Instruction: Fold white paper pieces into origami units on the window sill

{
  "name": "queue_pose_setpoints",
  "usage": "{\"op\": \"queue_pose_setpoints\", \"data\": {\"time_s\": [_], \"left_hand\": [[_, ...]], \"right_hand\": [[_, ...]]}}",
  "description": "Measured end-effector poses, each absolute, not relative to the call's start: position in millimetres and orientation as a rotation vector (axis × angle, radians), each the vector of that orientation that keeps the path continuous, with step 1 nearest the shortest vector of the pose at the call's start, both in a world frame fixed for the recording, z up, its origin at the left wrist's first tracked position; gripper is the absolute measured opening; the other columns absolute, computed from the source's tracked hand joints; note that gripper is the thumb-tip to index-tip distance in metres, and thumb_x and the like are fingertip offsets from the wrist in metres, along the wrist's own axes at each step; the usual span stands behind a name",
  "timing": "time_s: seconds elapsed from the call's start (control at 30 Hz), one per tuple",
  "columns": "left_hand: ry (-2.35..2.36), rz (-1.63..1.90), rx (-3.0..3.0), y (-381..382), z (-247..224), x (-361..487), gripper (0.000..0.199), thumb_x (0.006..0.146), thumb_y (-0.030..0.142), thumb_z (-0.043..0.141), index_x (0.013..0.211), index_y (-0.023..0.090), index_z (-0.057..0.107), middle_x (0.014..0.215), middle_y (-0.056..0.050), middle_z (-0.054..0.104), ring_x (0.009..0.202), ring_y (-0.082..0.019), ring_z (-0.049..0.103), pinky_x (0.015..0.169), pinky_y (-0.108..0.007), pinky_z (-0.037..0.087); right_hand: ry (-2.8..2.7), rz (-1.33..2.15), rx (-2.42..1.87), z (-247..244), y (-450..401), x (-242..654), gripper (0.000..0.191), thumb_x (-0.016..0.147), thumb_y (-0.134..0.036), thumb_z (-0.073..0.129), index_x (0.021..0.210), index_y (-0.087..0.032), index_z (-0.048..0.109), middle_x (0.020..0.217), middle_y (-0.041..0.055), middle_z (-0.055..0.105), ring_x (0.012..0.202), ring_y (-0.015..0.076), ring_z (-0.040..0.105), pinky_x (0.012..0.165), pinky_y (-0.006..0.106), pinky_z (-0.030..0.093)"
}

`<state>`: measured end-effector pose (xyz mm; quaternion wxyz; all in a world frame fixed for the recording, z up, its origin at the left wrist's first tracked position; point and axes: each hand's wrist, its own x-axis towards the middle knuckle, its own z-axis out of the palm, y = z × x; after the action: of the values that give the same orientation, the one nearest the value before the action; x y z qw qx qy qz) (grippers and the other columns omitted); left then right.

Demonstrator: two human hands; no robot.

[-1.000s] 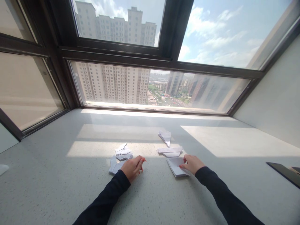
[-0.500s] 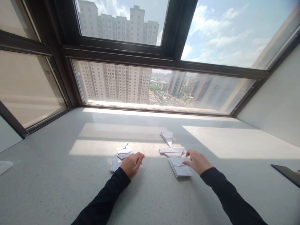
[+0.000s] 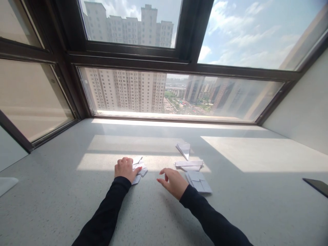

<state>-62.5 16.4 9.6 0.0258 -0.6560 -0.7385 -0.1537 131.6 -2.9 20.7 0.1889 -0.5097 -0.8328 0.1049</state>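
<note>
Several small folded white papers [image 3: 137,179] lie bunched on the pale speckled sill. My left hand [image 3: 126,169] rests on their left side, fingers curled over the edge and thumb laid across the papers; it partly hides them. My right hand [image 3: 172,181] hovers in the middle with thumb and forefinger apart and nothing between them. Just right of it sits a square stack of folded papers [image 3: 201,182], its left part near my wrist. Behind that stack lie a flat strip-like folded paper [image 3: 191,165] and a pointed, wedge-shaped folded paper [image 3: 183,150].
A dark flat object [image 3: 317,186] lies at the right edge, and a white object [image 3: 7,184] at the left edge. Dark window frames [image 3: 133,58] rise beyond the speckled sill [image 3: 64,205]. Sunlight patches cross the surface.
My left hand has moved left and onto the folded papers, which now lie closer together. My right hand has left the square stack and moved left toward the middle.
</note>
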Motion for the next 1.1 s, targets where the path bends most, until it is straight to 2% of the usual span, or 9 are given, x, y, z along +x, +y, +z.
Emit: {"op": "queue_pose_setpoints", "data": {"time_s": [0.13, 0.23, 0.33, 0.47, 0.57, 0.67, 0.83, 0.97, 1.1], "left_hand": [[-2.383, -0.594, -2.012, 23, 6, -64, 0.027, 0.063, 0.037, 0.057, 0.08, 0.018, 0.049, 0.085, -0.008, 0.055, 0.088, -0.026, 0.049, 0.068, -0.033, 0.038], [-2.434, -0.748, -2.108, 28, 2, -68, 0.02, 0.065, 0.034, 0.055, 0.074, 0.02, 0.043, 0.074, -0.003, 0.057, 0.076, -0.021, 0.055, 0.062, -0.029, 0.039], [-2.493, -1.081, -2.233, 29, 0, -68, 0.018, 0.068, 0.031, 0.051, 0.073, 0.021, 0.038, 0.063, 0.002, 0.057, 0.06, -0.016, 0.058, 0.054, -0.024, 0.039], [-2.45, -1.474, -2.337, 23, 2, -61, 0.019, 0.069, 0.031, 0.05, 0.082, 0.022, 0.038, 0.062, 0.004, 0.058, 0.055, -0.014, 0.06, 0.053, -0.022, 0.041], [-2.404, -1.419, -2.343, 21, 5, -58, 0.019, 0.07, 0.032, 0.047, 0.086, 0.021, 0.044, 0.064, 0.002, 0.06, 0.059, -0.015, 0.06, 0.055, -0.022, 0.041], [-2.369, -1.279, -2.323, 20, 6, -57, 0.017, 0.072, 0.034, 0.043, 0.081, 0.021, 0.05, 0.066, -0.001, 0.06, 0.063, -0.017, 0.059, 0.055, -0.023, 0.04], [-2.318, -1.107, -2.328, 21, 3, -54, 0.017, 0.075, 0.035, 0.04, 0.075, 0.02, 0.047, 0.06, 0.0, 0.054, 0.061, -0.017, 0.056, 0.055, -0.024, 0.038], [-2.1, -1.096, -2.554, 16, 0, -45, 0.015, 0.074, 0.033, 0.04, 0.073, 0.019, 0.047, 0.063, -0.001, 0.053, 0.063, -0.017, 0.055, 0.058, -0.025, 0.038], [-2.046, -1.196, -2.742, 8, 2, -35, 0.016, 0.074, 0.034, 0.042, 0.074, 0.019, 0.049, 0.057, 0.003, 0.051, 0.054, -0.013, 0.052, 0.053, -0.022, 0.037]], "right_hand": [[-2.3, 0.379, -1.387, 7, 0, 114, 0.014, 0.073, -0.021, 0.05, 0.083, -0.013, 0.055, 0.062, 0.0024, 0.055, 0.06, 0.0149, 0.052, 0.06, 0.027, 0.04], [-2.236, 0.403, -1.331, -1, -1, 110, 0.015, 0.074, -0.018, 0.048, 0.086, -0.013, 0.054, 0.068, 0.003, 0.054, 0.057, 0.0129, 0.05, 0.059, 0.027, 0.041], [-2.145, 0.455, -1.27, -6, -3, 110, 0.022, 0.074, -0.019, 0.047, 0.095, -0.013, 0.05, 0.074, 0.0039, 0.053, 0.052, 0.0109, 0.046, 0.056, 0.027, 0.042], [-2.017, 0.509, -1.225, -12, -3, 110, 0.038, 0.075, -0.025, 0.048, 0.11, -0.012, 0.041, 0.084, 0.0079, 0.051, 0.054, 0.012, 0.047, 0.054, 0.029, 0.044], [-1.968, 0.513, -1.207, -15, -1, 111, 0.039, 0.075, -0.027, 0.048, 0.11, -0.012, 0.041, 0.088, 0.0098, 0.05, 0.057, 0.0139, 0.048, 0.055, 0.031, 0.045], [-1.96, 0.516, -1.185, -18, -1, 112, 0.037, 0.075, -0.026, 0.047, 0.109, -0.013, 0.042, 0.088, 0.0102, 0.05, 0.062, 0.0161, 0.049, 0.056, 0.032, 0.045], [-2.01, 0.429, -1.173, -20, 0, 114, 0.037, 0.076, -0.024, 0.046, 0.111, -0.013, 0.041, 0.093, 0.0113, 0.05, 0.077, 0.0203, 0.049, 0.067, 0.036, 0.044], [-2.066, 0.259, -1.23, -18, 1, 116, 0.039, 0.075, -0.024, 0.046, 0.112, -0.012, 0.042, 0.098, 0.0116, 0.051, 0.087, 0.0235, 0.045, 0.077, 0.04, 0.039], [-2.122, 0.161, -1.388, -15, -1, 116, 0.04, 0.073, -0.024, 0.05, 0.111, -0.013, 0.046, 0.1, 0.0118, 0.052, 0.09, 0.0247, 0.044, 0.077, 0.038, 0.037]]}}
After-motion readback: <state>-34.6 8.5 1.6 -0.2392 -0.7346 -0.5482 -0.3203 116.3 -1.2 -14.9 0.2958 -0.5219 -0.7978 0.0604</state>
